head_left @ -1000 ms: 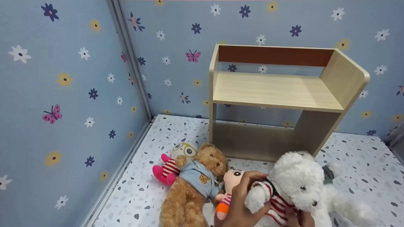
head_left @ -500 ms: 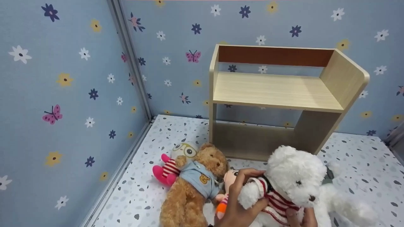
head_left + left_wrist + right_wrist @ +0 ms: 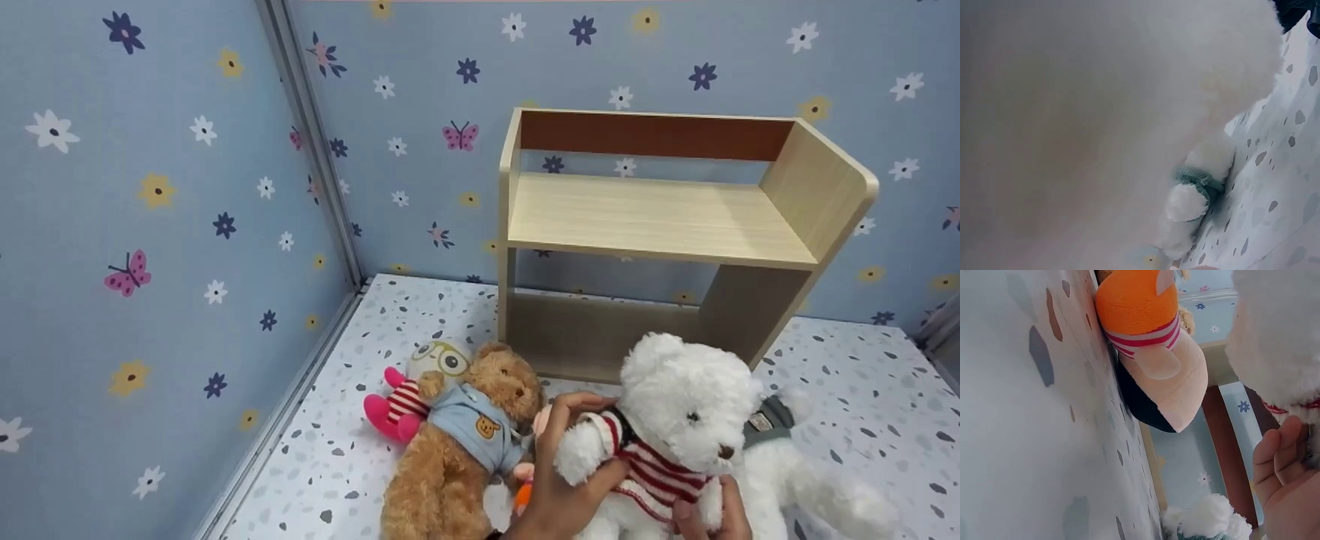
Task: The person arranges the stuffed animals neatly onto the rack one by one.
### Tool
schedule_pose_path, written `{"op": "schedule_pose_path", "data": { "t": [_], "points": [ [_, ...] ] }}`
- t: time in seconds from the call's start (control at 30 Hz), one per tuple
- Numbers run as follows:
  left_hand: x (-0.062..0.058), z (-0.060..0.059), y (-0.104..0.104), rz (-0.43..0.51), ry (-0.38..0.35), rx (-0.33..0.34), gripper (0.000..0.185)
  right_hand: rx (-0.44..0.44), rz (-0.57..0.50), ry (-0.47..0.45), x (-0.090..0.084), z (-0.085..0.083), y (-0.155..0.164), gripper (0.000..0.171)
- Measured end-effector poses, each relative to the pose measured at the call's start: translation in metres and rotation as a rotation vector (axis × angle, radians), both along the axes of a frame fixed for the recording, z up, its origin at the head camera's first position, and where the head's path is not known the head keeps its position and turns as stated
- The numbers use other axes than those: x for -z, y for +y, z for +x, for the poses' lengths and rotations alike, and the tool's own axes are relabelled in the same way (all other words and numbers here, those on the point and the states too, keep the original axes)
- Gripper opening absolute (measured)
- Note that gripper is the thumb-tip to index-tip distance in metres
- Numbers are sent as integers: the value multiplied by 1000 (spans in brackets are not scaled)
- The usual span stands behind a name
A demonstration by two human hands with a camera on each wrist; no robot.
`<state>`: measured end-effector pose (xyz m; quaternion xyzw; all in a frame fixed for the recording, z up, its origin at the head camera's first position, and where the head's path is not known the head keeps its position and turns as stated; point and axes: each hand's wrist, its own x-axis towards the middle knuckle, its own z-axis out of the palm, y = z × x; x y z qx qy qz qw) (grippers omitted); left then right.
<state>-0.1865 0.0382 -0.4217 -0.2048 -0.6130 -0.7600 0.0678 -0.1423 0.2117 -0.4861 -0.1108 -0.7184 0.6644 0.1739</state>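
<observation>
A white teddy bear [image 3: 686,409] in a red-striped sweater is held upright just above the speckled floor. My left hand [image 3: 568,459] curls round its arm and shoulder from the left. At the bottom edge my right hand [image 3: 709,517] grips its lower body, and its fingers [image 3: 1283,464] press into the fur [image 3: 1280,332]. That fur [image 3: 1100,112] fills the left wrist view. Behind my left hand lies a small doll [image 3: 536,424], mostly hidden; its orange foot [image 3: 1137,304] shows in the right wrist view.
A brown bear [image 3: 457,457] in a blue shirt lies to the left, over a pink-footed doll [image 3: 420,375]. A second white bear [image 3: 795,465] in a grey-green sweater lies to the right. A wooden shelf unit [image 3: 652,217] stands behind. Flowered walls close the left and back.
The white bear has risen and shifted slightly left, sitting more upright. Both hands moved up with it, and the small doll's face is now covered.
</observation>
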Motion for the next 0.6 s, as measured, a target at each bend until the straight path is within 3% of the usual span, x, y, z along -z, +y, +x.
{"op": "schedule_pose_path", "data": {
  "t": [0.3, 0.43, 0.53, 0.6],
  "points": [
    [2, -6, 1, 74, -142, 0, 57, -70, -86, 51, 15, -4, 6, 45],
    [2, -9, -1, 122, -203, 22, 57, -71, -157, -85, 25, -10, 14, 51],
    [3, -10, -3, 153, -232, 27, 56, -118, -177, -196, 31, -12, 20, 62],
    [3, -9, -3, 166, -226, 25, 57, -159, -187, -218, 33, -12, 22, 63]
  ]
}}
